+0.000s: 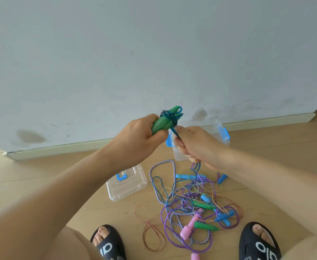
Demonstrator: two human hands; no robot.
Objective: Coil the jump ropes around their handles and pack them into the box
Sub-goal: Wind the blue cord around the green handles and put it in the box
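The left hand (141,132) grips a pair of green handles (163,121) held side by side, their long axis tilted up and to the right, so the tips stick out past the fingers toward the wall (154,53). A few turns of blue rope (170,117) already sit around the upper part of the handles. The right hand (193,145) is just beside them, lower and to the right, its fingers curled around the free length of the same rope, which runs taut from the coil down into the fist and then hangs toward the floor (60,175).

The winding looks only partly done: slack trails down into the tangle of other ropes (189,205) between the sandals (109,244). The next turn depends on the right hand carrying the rope across the handles' axis, not along it, while the left hand keeps them steady.

The clear box (223,136) with blue clips stands behind the right hand near the wall, and its lid (127,182) lies apart on the floor to the left.
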